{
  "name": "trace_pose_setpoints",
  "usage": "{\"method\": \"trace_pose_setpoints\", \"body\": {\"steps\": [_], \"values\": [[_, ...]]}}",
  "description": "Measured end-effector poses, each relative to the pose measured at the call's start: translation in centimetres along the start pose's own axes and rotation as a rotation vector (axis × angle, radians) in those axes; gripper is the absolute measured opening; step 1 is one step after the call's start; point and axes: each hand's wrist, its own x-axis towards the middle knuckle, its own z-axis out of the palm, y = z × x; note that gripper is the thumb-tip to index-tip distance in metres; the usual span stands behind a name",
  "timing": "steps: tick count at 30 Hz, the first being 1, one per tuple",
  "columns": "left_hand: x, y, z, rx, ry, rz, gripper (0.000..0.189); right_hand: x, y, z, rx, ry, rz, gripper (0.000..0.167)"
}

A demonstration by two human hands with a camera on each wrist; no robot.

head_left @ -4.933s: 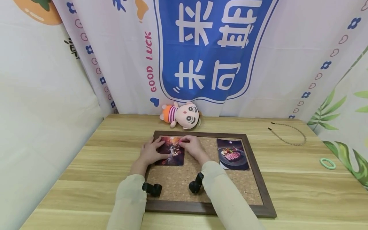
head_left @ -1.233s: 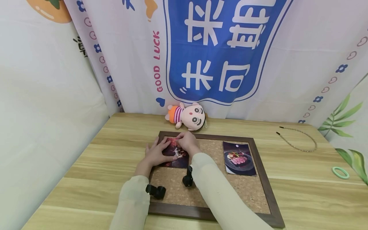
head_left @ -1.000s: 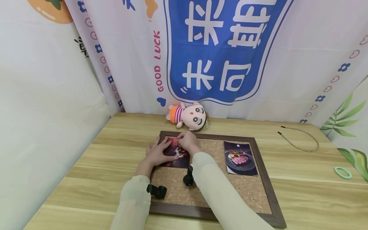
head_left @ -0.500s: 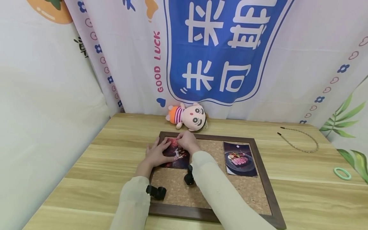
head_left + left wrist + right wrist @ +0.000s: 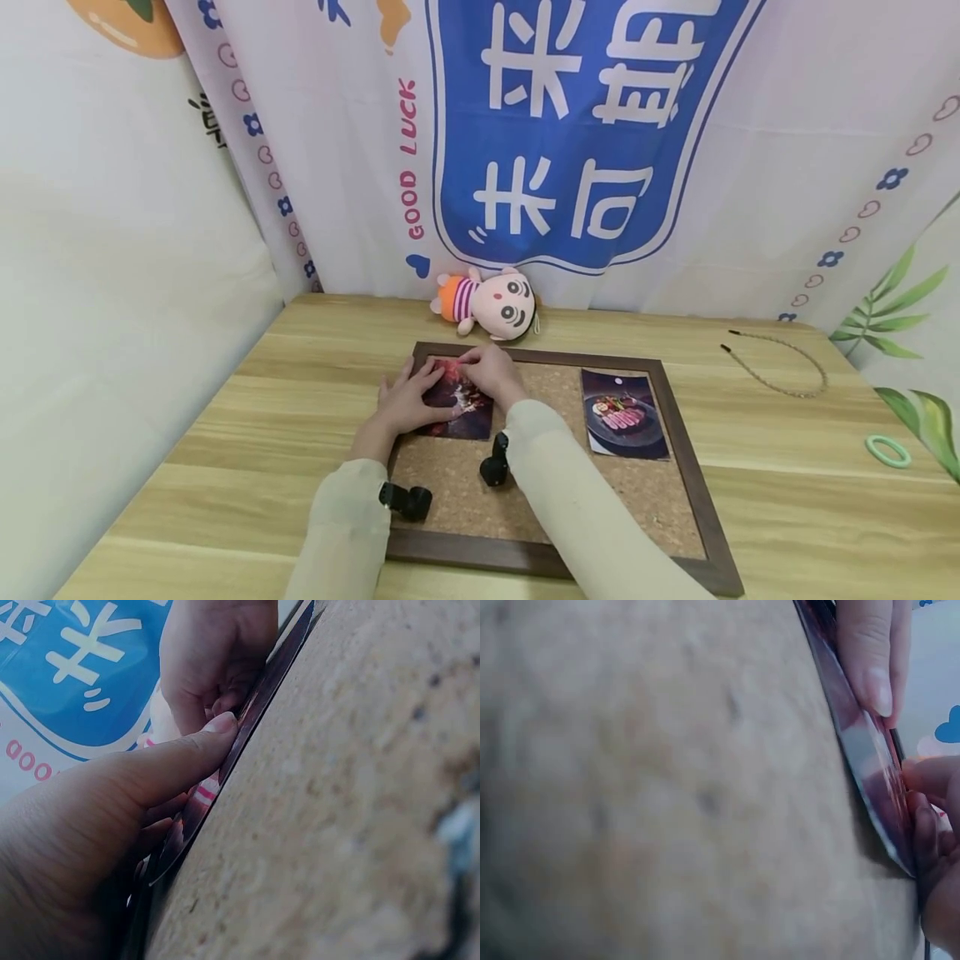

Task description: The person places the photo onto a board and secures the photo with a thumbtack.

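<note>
A brown-framed cork board (image 5: 450, 475) lies on the table. On its upper left is a dark photo with red and orange tones (image 5: 465, 425). My left hand (image 5: 405, 404) presses it with spread fingers, the thumb across its lower part. At the photo's top edge my right hand (image 5: 491, 375) pinches with thumb and forefinger; what sits between the fingertips is hidden. The left wrist view shows the photo (image 5: 259, 701) edge-on against the cork, thumb on it. In the right wrist view the photo (image 5: 870, 765) bows slightly off the cork, the right fingers at its edge.
A second photo, of sliced meat on a plate (image 5: 626, 421), is on the board's right, with a white round pin (image 5: 618, 381) at its top. A plush doll (image 5: 487, 304) lies behind the board. To the right are a headband (image 5: 813, 367) and a green ring (image 5: 888, 451).
Since the oldest frame the right hand has shifted left and up along the photo's top edge. The left hand stays on the photo. The view has swung slightly; the last second shows almost no movement.
</note>
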Motion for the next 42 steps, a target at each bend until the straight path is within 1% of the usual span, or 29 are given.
{"method": "trace_pose_setpoints", "body": {"steps": [3,8,11,17,22,29,35,42], "values": [[0.0,0.0,0.1,-0.004,-0.006,-0.001,0.081,-0.1,0.4,0.3,0.037,0.025,-0.006,0.015],[0.0,-0.1,0.2,-0.014,0.007,0.001,0.081,0.0,0.8,0.5,0.104,0.063,-0.009,0.013],[0.1,-0.1,0.2,-0.019,0.008,0.004,0.082,0.2,0.9,0.5,0.112,0.071,-0.009,0.011],[0.2,-0.1,0.1,-0.022,0.003,0.005,0.081,0.1,0.7,0.4,0.08,0.073,-0.005,0.01],[0.1,0.0,0.0,-0.022,0.002,0.004,0.081,0.0,0.4,0.3,0.035,0.076,0.019,0.01],[0.0,0.0,0.0,-0.018,-0.001,-0.004,0.081,0.0,0.1,0.2,0.02,0.048,0.045,0.009],[-0.1,0.1,0.1,-0.02,-0.003,-0.009,0.081,-0.1,-0.4,-0.1,-0.015,0.009,0.072,0.01],[-0.1,0.1,0.0,-0.021,0.004,-0.007,0.081,-0.1,-0.8,0.0,-0.055,0.011,0.088,0.008]]}}
